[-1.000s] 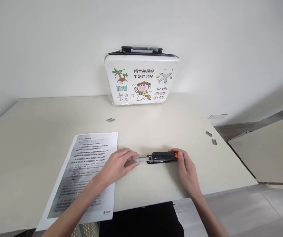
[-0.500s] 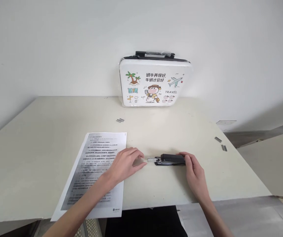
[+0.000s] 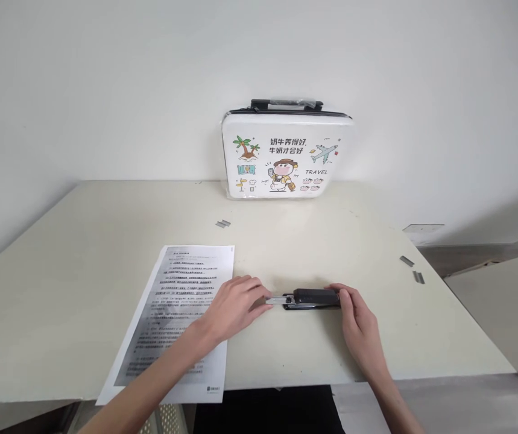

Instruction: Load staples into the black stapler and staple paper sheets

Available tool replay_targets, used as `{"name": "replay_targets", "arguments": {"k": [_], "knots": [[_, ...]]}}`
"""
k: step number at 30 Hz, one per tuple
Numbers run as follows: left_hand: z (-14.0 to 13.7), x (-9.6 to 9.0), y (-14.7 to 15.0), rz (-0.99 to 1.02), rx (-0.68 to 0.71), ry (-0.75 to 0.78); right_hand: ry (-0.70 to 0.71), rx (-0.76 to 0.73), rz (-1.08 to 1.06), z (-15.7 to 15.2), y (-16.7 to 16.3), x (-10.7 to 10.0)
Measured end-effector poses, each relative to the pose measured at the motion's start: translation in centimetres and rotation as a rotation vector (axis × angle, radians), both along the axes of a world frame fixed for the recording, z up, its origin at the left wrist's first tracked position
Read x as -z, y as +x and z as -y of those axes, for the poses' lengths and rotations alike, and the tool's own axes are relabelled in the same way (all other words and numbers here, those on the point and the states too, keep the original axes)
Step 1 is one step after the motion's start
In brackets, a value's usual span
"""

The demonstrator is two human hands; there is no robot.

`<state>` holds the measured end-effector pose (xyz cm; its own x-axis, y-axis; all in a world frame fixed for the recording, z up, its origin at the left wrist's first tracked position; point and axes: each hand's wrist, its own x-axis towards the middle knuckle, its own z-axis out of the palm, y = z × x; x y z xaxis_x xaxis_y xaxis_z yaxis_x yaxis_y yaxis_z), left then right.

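A black stapler (image 3: 315, 296) lies on the table with its metal staple tray (image 3: 278, 300) sticking out at the left end. My right hand (image 3: 360, 316) grips the stapler's right end between thumb and fingers. At the other end, my left hand (image 3: 238, 304) is closed, thumb and fingertips pinching the tip of the staple tray. My left wrist and forearm pass over a printed sheet of paper (image 3: 186, 277), covering part of its right side and lower text.
A white cartoon-printed case (image 3: 288, 157) with a black handle stands against the wall at the back. Staple strips lie behind the paper (image 3: 223, 223) and near the table's right edge (image 3: 406, 261), with another strip (image 3: 418, 277) beside them. The table's front edge (image 3: 295, 383) runs close below my hands.
My left hand has moved slightly right and closed its fingers on the tip of the staple tray. My right hand still holds the stapler. The view has shifted a little.
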<state>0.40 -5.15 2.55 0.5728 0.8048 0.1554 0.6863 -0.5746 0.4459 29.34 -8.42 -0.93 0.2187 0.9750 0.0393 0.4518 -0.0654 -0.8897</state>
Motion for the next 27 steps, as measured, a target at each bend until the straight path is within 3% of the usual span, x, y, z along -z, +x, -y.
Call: {"name": "replay_targets", "arguments": {"k": [5, 10, 13, 19, 27], "knots": [[-1.6, -1.2, -2.3, -0.001, -0.020, -0.021, -0.003, 0.004, -0.014, 0.1, 0.1, 0.1], [-7.2, -1.8, -7.0, -0.045, -0.432, 0.059, -0.016, 0.005, -0.031, 0.1, 0.0, 0.0], [-11.1, -1.5, -8.9, -0.137, -0.568, 0.047, -0.023, 0.004, -0.026, 0.0, -0.1, -0.2], [-15.1, -0.6, -10.3, -0.196, -0.615, -0.007, -0.012, 0.008, -0.023, 0.0, 0.0, -0.1], [-13.5, -0.4, -11.0, -0.194, -0.532, -0.012, -0.025, 0.002, -0.014, 0.1, 0.1, 0.0]]}}
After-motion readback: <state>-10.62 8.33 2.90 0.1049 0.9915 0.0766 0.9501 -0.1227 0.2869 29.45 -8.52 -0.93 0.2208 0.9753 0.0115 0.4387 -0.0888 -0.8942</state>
